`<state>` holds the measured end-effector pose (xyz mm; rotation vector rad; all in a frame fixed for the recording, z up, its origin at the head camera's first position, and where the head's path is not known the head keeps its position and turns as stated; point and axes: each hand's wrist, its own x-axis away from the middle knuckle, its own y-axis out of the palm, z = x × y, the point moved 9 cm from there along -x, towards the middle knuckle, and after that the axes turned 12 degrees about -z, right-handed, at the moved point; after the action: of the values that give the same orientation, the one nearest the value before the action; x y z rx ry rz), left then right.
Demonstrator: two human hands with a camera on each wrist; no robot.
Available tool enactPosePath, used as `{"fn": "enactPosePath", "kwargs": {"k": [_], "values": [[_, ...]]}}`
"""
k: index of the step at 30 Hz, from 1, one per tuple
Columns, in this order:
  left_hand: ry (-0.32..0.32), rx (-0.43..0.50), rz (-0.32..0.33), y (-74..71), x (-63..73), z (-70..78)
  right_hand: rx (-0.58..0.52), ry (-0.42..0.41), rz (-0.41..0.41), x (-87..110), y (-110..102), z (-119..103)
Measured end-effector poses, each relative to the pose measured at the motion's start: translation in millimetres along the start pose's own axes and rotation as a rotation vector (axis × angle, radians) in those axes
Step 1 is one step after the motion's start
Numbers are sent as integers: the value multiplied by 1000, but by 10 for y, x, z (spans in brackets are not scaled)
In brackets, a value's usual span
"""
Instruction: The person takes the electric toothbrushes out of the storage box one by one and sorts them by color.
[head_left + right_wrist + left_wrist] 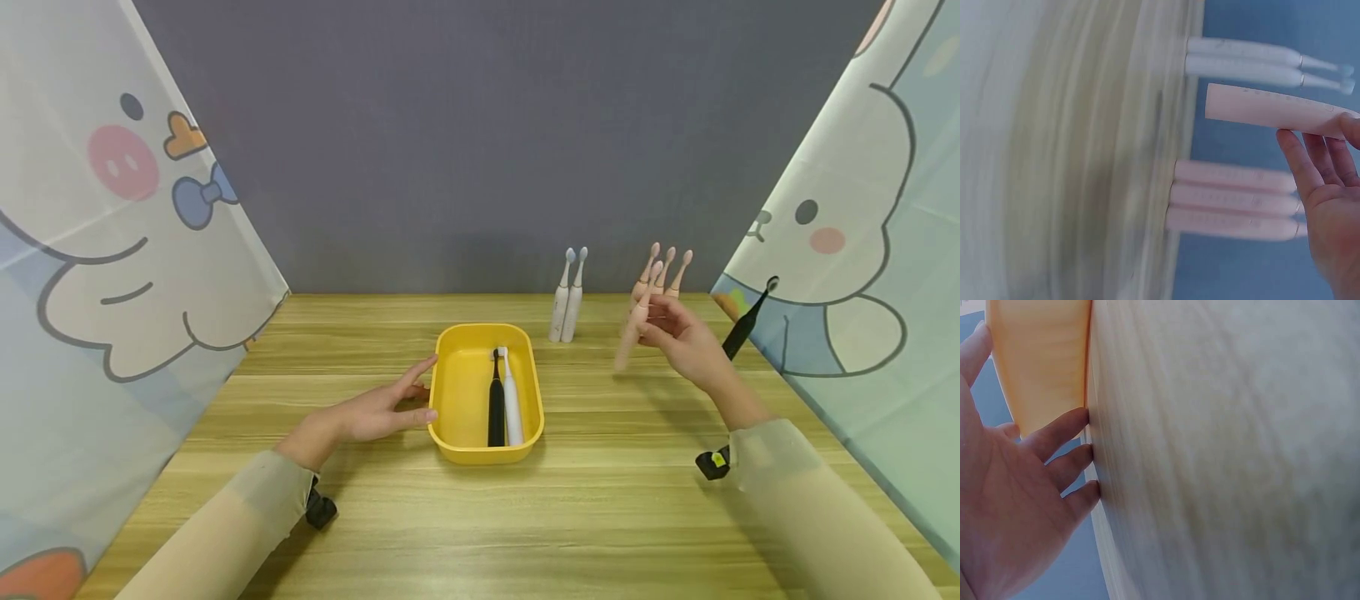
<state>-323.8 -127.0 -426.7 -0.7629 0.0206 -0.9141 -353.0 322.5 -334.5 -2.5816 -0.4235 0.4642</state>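
Observation:
My right hand (pixel 690 346) pinches a pink electric toothbrush (pixel 1250 107) between thumb and fingers, held above the table with its brush head up. Just behind it, several more pink electric toothbrushes (pixel 1229 198) stand upright. On the left, my left hand (pixel 371 414) has its fingers spread, with thumb and index finger at the left rim of a yellow bin (pixel 461 400). Its other fingertips rest on the table next to the bin in the left wrist view. Inside the bin, a black electric toothbrush (pixel 497 410) and a white electric toothbrush (pixel 512 404) lie side by side.
Two white electric toothbrushes (pixel 566 308) stand upright between the bin and the pink group. Beyond my right wrist a black electric toothbrush (pixel 742 331) stands, partly hidden. A grey panel (pixel 480 150) closes off the back of the wooden table (pixel 480 533); cartoon-printed curtains flank both sides.

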Motion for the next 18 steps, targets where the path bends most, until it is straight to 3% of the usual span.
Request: {"fn": "enactPosePath", "kwargs": {"k": [11,18], "values": [[-9,4,-1,2,4,-7,127,91,155,149,-381,290],[-11,7,-8,4,7,10,177,157,193,182,-515,463]]}}
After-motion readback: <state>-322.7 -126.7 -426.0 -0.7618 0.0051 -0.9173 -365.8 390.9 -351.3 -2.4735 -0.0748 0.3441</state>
